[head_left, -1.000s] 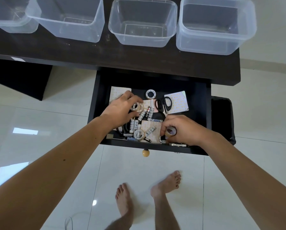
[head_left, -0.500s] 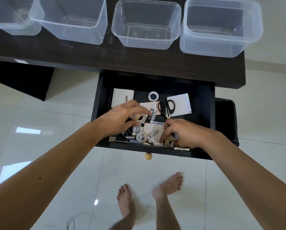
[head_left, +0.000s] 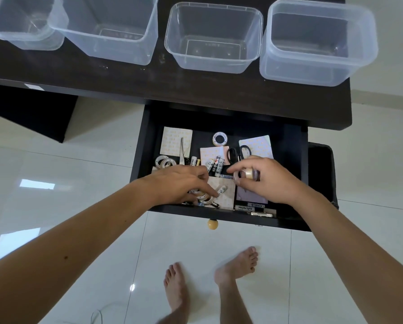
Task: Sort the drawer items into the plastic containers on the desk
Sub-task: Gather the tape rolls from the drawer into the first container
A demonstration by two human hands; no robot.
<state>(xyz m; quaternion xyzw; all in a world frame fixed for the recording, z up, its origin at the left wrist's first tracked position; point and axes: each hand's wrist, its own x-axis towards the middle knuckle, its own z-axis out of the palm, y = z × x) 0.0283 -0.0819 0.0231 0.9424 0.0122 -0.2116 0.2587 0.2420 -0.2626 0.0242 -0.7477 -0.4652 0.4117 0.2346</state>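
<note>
The black drawer is pulled open under the desk. It holds sticky-note pads, batteries, black scissors, small silver scissors and tape rolls. My left hand is low at the drawer's front, fingers closed over clear tape rolls lying on a note pad. My right hand is raised above the drawer's right half and pinches a tan tape roll. Several clear plastic containers stand with nothing inside on the dark desk.
Another white tape roll lies at the drawer's back. Labelled packs sit along the front wall. A round wooden knob sticks out below. A dark bin stands right of the drawer. My bare feet are on white floor tiles.
My right hand has lifted the tan tape roll up and toward the drawer's back. My left hand has moved from the drawer's middle down to the tape rolls at the front.
</note>
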